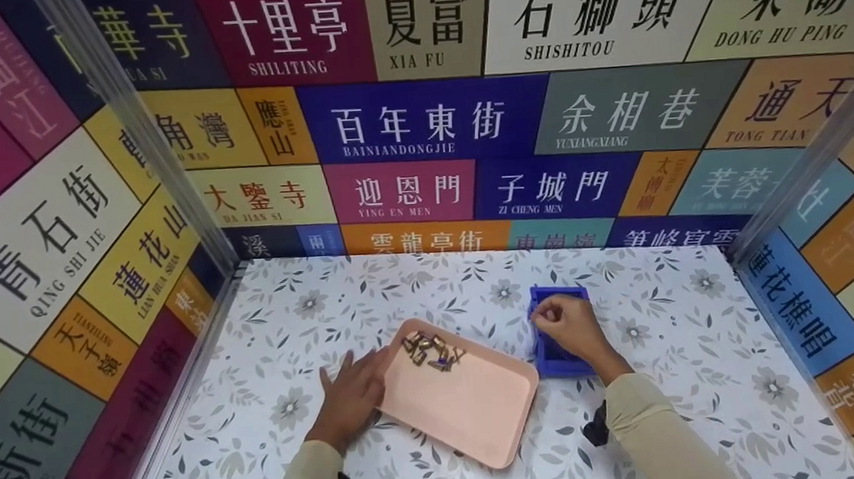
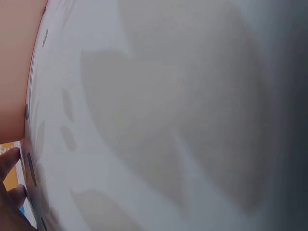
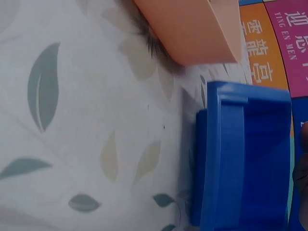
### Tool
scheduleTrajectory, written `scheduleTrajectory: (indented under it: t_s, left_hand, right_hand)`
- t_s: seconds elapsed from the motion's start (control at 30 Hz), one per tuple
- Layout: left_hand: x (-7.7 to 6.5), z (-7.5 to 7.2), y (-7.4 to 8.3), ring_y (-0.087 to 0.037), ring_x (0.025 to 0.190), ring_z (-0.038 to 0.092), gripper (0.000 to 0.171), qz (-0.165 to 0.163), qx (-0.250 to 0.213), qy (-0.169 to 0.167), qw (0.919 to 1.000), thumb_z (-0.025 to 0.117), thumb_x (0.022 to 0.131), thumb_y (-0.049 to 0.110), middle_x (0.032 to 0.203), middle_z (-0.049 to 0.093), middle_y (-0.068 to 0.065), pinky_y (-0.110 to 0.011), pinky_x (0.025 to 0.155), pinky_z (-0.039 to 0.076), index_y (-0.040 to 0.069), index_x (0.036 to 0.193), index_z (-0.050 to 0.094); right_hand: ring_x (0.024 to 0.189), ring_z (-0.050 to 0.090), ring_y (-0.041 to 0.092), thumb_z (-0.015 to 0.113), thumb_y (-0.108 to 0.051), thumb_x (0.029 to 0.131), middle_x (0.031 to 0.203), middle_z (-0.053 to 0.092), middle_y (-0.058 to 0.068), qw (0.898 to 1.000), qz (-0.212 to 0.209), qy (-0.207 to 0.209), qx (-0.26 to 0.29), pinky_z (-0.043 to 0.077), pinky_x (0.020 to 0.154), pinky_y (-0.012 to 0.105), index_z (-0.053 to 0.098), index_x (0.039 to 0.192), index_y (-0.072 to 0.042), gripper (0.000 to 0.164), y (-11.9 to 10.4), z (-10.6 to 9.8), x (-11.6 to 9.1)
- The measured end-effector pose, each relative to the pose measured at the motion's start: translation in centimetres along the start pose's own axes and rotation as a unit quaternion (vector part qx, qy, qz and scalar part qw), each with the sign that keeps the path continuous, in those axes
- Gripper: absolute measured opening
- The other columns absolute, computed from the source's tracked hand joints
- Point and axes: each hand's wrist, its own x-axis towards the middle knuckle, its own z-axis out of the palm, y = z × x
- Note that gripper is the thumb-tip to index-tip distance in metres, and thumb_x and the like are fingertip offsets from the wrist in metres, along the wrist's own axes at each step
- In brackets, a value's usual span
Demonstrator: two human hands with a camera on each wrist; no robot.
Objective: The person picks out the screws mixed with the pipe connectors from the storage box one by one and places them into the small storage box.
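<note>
the fingers of the right hand (image 1: 570, 329) curl in toward the thumb above a deep blue, rectangular, plastic-looking bin (image 1: 565, 369); whether they pinch something small i cannot tell, since nothing shows plainly between the tips. the bin's long axis runs roughly away from the person, and the right wrist view shows its smooth walls and thick, stepped rim. from those fingers, the loose pile of small, shiny, brass-coloured and dark metal pieces (image 1: 431, 350) lies to the left and slightly nearer the person, across a gap of counter and the rim of a shallow, peach-coloured, round-cornered tray (image 1: 469, 409). the pieces sit jumbled in the tray's far left corner, many short and stubby, some thin and slender, pointing every which way. the tray's long axis slants from far left to near right, its right corner just beside the bin. the left hand (image 1: 349, 397) is the nearer of the two to the pile: its fingers are spread and extended, lying along the tray's left edge, gripping nothing. beneath everything is a white counter (image 1: 706, 359) with a matte surface printed in grey leaves and flowers, and beyond it stand walls of flat, coloured, lettered panels (image 1: 428, 153).
</note>
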Motion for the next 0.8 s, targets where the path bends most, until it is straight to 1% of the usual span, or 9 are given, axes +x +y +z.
scheduleTrajectory:
  t_s: [0.07,0.2,0.33,0.43,0.57,0.67,0.8]
  left_hand:
    - [0.0,0.0,0.1,-0.027,0.161,0.011,0.049,-0.005,-0.002,-0.001,1.0,0.02,0.106,0.062,0.165,0.031,0.02,-0.068,0.123,-0.012,0.06,0.155,0.023]
    - [0.0,0.1,0.1,-0.028,0.161,0.009,0.051,-0.008,-0.002,-0.004,1.0,0.022,0.106,0.062,0.166,0.03,0.018,-0.068,0.122,-0.014,0.056,0.156,0.024]
    - [0.0,0.2,0.0,-0.029,0.161,0.009,0.053,-0.004,-0.003,-0.005,1.0,0.022,0.105,0.063,0.166,0.031,0.017,-0.069,0.121,-0.015,0.054,0.157,0.025]
    - [0.0,0.2,-0.2,-0.029,0.161,0.012,0.051,0.002,0.008,0.0,1.0,0.019,0.106,0.063,0.165,0.033,0.017,-0.07,0.121,-0.012,0.056,0.156,0.024]
    - [0.1,0.2,-0.4,-0.028,0.16,0.013,0.048,0.01,0.022,0.006,0.9997,0.017,0.106,0.061,0.164,0.034,0.018,-0.071,0.122,-0.008,0.061,0.154,0.022]
    - [0.1,0.2,-0.3,-0.029,0.16,0.013,0.048,0.012,0.017,0.004,0.9998,0.019,0.107,0.06,0.165,0.034,0.017,-0.072,0.121,-0.009,0.06,0.155,0.022]
    - [0.2,0.1,-0.2,-0.028,0.16,0.013,0.048,0.006,0.021,0.001,0.9998,0.019,0.107,0.059,0.165,0.034,0.017,-0.071,0.121,-0.009,0.061,0.155,0.021]
  right_hand:
    - [0.063,0.053,0.009,0.078,-0.014,0.086,0.069,0.061,-0.005,1.0,-0.006,-0.007,0.007,0.045,0.061,0.023,0.074,0.081,-0.013,0.006,-0.3,0.7,0.0]
    - [0.06,0.051,0.008,0.081,-0.017,0.086,0.065,0.057,-0.007,0.999,-0.021,-0.024,0.019,0.045,0.059,0.024,0.074,0.08,-0.016,0.009,-1.1,2.2,0.0]
    - [0.057,0.048,0.005,0.082,-0.018,0.085,0.062,0.053,-0.009,0.998,-0.046,-0.022,0.024,0.043,0.057,0.023,0.074,0.078,-0.016,0.011,-2.0,3.6,0.2]
    - [0.055,0.046,0.004,0.083,-0.016,0.084,0.06,0.051,-0.009,0.997,-0.068,-0.02,0.032,0.042,0.056,0.024,0.074,0.078,-0.015,0.011,-2.9,4.6,0.5]
    - [0.054,0.044,0.004,0.083,-0.016,0.085,0.059,0.049,-0.01,0.995,-0.088,-0.031,0.036,0.042,0.056,0.024,0.074,0.078,-0.016,0.011,-4.0,5.7,0.8]
    - [0.055,0.045,0.003,0.082,-0.018,0.085,0.061,0.05,-0.01,0.994,-0.096,-0.044,0.035,0.041,0.055,0.023,0.073,0.078,-0.017,0.011,-4.6,6.6,1.0]
    - [0.056,0.044,0.002,0.082,-0.017,0.084,0.062,0.051,-0.009,0.991,-0.111,-0.059,0.036,0.04,0.054,0.022,0.073,0.078,-0.016,0.011,-5.3,7.8,1.2]
